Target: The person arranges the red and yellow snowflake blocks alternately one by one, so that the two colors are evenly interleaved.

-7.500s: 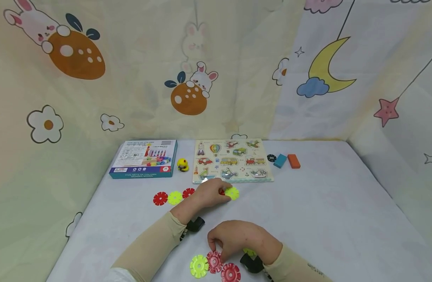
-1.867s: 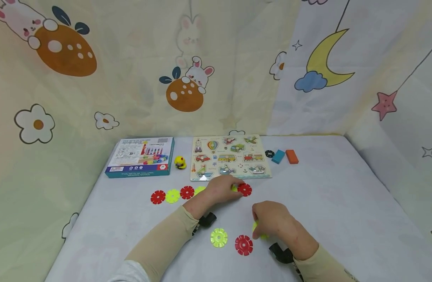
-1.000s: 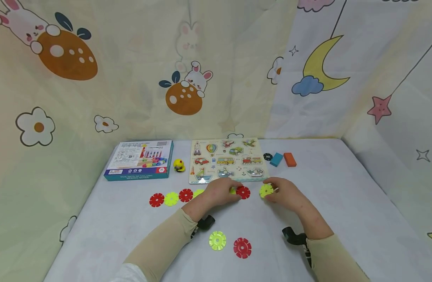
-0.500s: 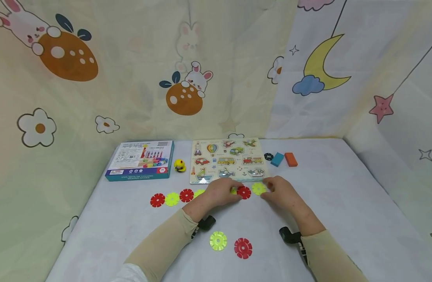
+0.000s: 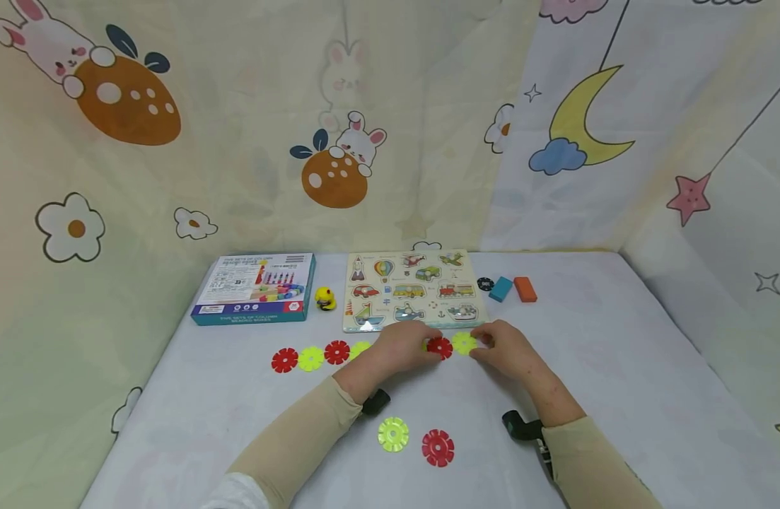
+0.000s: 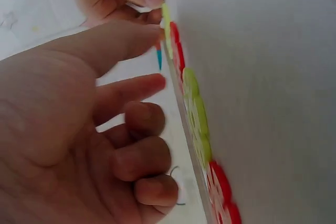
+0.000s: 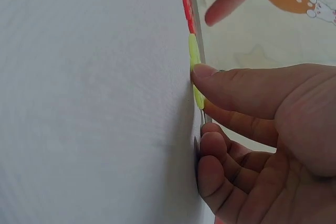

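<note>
A row of flat notched plastic discs, red (image 5: 284,360) and yellow-green (image 5: 311,359) by turns, runs across the white table below the picture board. My left hand (image 5: 402,344) covers part of the row. Its thumb and index are spread beside a red disc (image 5: 440,348), with no grip on it visible; the other fingers (image 6: 142,158) curl loosely. At the row's right end, my right hand (image 5: 507,350) pinches a yellow-green disc (image 7: 197,95) between thumb and index, close beside that red disc. Nearer me lie another yellow-green disc (image 5: 393,434) and a red disc (image 5: 438,448).
Behind the row lies the wooden vehicle puzzle board (image 5: 415,291). To its left are a yellow toy duck (image 5: 325,298) and a flat box (image 5: 254,288). A black round chip (image 5: 485,284), a blue block (image 5: 501,288) and an orange block (image 5: 525,289) lie to its right.
The row has grown rightward by a red disc and the yellow-green one, which my right hand carried up from the near group and slid left against the red disc. Fewer discs lie near me.
</note>
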Available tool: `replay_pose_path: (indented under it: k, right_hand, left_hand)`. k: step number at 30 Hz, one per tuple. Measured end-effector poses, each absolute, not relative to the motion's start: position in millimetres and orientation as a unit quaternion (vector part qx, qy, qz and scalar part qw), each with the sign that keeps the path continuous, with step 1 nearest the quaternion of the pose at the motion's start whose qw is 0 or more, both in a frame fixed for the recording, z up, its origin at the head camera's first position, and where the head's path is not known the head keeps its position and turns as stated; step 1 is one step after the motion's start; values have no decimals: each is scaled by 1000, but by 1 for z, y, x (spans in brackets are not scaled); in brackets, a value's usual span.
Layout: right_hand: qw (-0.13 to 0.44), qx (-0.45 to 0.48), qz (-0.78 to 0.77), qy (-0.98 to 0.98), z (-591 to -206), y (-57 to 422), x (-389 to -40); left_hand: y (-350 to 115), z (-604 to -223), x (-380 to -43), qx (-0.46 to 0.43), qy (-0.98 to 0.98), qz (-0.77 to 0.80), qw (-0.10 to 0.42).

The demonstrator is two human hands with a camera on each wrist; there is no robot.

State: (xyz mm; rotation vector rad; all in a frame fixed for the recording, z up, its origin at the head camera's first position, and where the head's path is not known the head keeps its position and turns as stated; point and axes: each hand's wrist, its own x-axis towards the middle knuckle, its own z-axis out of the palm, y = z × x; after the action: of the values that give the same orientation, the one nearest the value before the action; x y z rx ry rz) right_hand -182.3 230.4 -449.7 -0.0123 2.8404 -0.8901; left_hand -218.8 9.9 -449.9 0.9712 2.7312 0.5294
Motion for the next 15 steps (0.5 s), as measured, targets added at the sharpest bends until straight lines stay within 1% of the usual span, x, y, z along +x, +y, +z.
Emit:
replay_pose_path:
  k: [4, 10, 15]
  right_hand:
    - [84, -1, -301, 950, -450, 233, -183]
    - [87, 1, -312, 946, -448, 232, -182]
    - [91, 3, -316, 945, -447, 232, -182]
  left_hand:
    - [24, -445, -218, 338, 922, 166, 93]
    - [44, -450, -223, 343, 918, 178, 94]
    - [49, -454, -227, 343, 912, 201, 106]
